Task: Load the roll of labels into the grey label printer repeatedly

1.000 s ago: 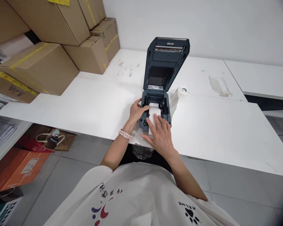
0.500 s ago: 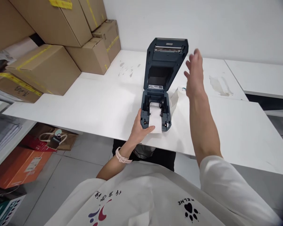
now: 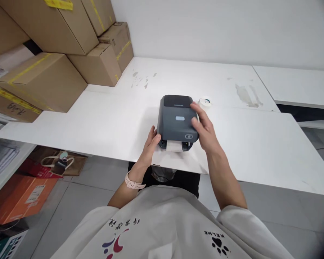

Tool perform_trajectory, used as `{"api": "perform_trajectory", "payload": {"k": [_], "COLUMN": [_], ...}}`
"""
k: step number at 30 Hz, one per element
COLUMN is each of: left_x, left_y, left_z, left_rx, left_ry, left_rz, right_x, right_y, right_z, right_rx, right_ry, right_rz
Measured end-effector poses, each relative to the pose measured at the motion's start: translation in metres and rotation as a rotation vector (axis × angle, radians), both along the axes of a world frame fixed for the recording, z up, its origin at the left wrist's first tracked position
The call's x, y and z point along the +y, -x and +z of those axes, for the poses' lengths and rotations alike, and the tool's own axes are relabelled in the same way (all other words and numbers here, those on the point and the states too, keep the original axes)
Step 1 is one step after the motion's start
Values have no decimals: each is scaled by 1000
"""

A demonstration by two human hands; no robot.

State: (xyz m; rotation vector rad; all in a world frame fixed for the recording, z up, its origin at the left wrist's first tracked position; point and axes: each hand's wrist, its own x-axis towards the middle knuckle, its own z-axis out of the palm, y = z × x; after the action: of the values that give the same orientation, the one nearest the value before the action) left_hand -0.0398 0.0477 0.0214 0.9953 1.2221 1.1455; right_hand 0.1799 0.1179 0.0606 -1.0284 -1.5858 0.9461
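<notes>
A dark grey label printer (image 3: 175, 124) stands on the white table, its front toward me. The lid is down over the base, with a gap at the front where the base still shows. Through that gap a white strip of label paper (image 3: 174, 146) sticks out toward me. My left hand (image 3: 149, 148) holds the printer's left front corner, thumb at the front and fingers along the side. My right hand (image 3: 204, 130) grips the lid's right side, fingers bent over its top edge. A white roll (image 3: 204, 103) lies just behind the printer, to its right, partly hidden.
Cardboard boxes (image 3: 43, 81) are stacked at the table's left rear. A white wall (image 3: 205, 32) rises behind the table (image 3: 248, 144). Below on the left are an orange box (image 3: 27, 196) and a paper bag (image 3: 75, 165). Dried marks (image 3: 247, 95) show at right.
The printer's lid has swung down from upright to over the base. My right hand came down from the air onto the lid. My left hand's thumb moved off the paper to the left corner.
</notes>
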Motion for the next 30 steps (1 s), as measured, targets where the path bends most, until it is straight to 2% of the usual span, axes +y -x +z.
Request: {"api": "perform_trajectory", "payload": {"k": [3,6,9,11,15,18,22,26,27,30], "left_x": [3,5,6,6,8,12,4,-32,-40,-53], "left_y": [-2,-7,-12,-16,-21,-21,-18,-23,-26,-39], "left_z": [15,25,24,18,7,4,1,-9,-12,-12], "left_rx": [-82,-73,-102,-161,-189,-119,-3,203,168,-44], "left_ry": [66,73,119,125,82,37,-9,-75,-41,139], "left_rz": [62,119,87,41,82,154,155,470,453,178], "right_x": [-23,-32,-36,-39,-41,-39,-36,-35,-35,-35], "right_y": [2,6,8,9,12,14,15,14,14,15], "right_z": [-17,-25,-30,-34,-41,-45,-48,-49,-50,-51], "right_rx": [82,164,279,328,367,391,368,339,346,345], "right_ry": [144,317,505,575,575,529,512,510,502,475], "right_rz": [-33,-98,-81,-59,-65,-84,-100,-101,-106,-109]}}
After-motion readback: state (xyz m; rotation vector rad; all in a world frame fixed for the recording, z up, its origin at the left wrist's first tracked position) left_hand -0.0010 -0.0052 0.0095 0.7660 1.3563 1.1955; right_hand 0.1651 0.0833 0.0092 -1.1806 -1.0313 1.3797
